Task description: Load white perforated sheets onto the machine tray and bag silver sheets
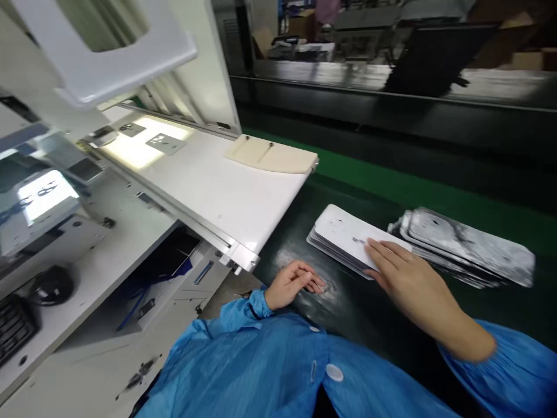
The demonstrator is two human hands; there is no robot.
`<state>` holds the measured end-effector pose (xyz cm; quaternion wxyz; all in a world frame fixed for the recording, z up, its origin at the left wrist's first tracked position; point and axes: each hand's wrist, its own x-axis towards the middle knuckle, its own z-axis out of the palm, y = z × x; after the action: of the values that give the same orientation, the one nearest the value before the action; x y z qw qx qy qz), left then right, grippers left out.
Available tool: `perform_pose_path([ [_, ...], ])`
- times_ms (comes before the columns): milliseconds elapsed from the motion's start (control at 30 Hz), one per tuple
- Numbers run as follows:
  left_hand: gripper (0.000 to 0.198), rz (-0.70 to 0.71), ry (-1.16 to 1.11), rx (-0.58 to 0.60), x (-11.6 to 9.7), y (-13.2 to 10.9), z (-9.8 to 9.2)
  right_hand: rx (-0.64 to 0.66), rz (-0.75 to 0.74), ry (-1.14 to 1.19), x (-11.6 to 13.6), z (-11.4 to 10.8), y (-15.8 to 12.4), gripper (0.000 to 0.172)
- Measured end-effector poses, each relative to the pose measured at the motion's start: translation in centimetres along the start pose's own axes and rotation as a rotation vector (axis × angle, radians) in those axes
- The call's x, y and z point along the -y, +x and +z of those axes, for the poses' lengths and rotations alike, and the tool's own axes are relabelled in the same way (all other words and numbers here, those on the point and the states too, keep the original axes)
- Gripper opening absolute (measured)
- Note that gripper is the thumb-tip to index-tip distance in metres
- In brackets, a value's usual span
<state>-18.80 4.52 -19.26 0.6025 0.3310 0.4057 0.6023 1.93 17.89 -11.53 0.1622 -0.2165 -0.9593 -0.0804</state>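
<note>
My right hand [409, 284] lies across the near stack of thin white plates [342, 229], its fingers stretched out over the top plate's right end. That stack has rounded corners, and small holes show in the top plate near its far left end. Just to the right is a second, less even stack of plates [474, 244] with a glossy, mirror-like top. By the front edge of the dark green table, my left hand [298, 283] rests with fingers loosely curled and thumb against them. Nothing shows in it, and it is apart from both stacks.
A white machine bed [217, 191] with a cream pad [274, 154] juts out at left. Two small plates with holes [165, 143] lie over its lit area. A monitor [46, 194], mouse [52, 284] and keyboard [15, 325] occupy the left bench. A dark conveyor runs behind.
</note>
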Motion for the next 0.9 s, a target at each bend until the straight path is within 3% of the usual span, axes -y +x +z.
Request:
perform_pose_path([
  [100,0.046,0.011,-0.028,0.038,0.2,0.3,-0.7,-0.05,-0.075,0.048,-1.1,-1.0,0.7,0.039],
  [200,0.048,0.012,-0.061,0.086,0.2,0.6,-1.0,-0.137,-0.005,-0.003,-0.6,-3.7,2.3,0.05],
  [300,0.048,0.0,-0.068,0.139,0.1,0.8,-1.2,-0.287,0.01,-0.015,2.2,-5.9,6.1,0.066],
  [400,0.048,-0.01,-0.065,0.196,0.2,1.0,-1.5,-0.318,-0.209,0.081,6.2,-5.9,12.5,0.058],
  [467,0.05,-0.016,-0.098,0.22,0.4,1.2,-1.8,-0.186,-0.258,0.126,8.6,-4.6,17.6,0.049],
  [533,0.05,-0.021,-0.139,0.239,0.7,1.3,-2.0,-0.08,-0.249,0.173,10.5,-2.6,22.2,0.051],
  [633,0.05,-0.023,-0.181,0.277,1.0,1.6,-2.3,-0.015,-0.238,0.208,12.1,0.2,26.4,0.052],
  [767,0.053,-0.04,-0.219,0.346,1.1,1.7,-2.6,0.176,-0.201,0.2,12.9,0.8,26.9,0.048],
  [900,0.055,-0.09,-0.224,0.392,1.4,1.7,-2.8,0.406,-0.15,0.177,13.9,-0.6,26.1,0.065],
])
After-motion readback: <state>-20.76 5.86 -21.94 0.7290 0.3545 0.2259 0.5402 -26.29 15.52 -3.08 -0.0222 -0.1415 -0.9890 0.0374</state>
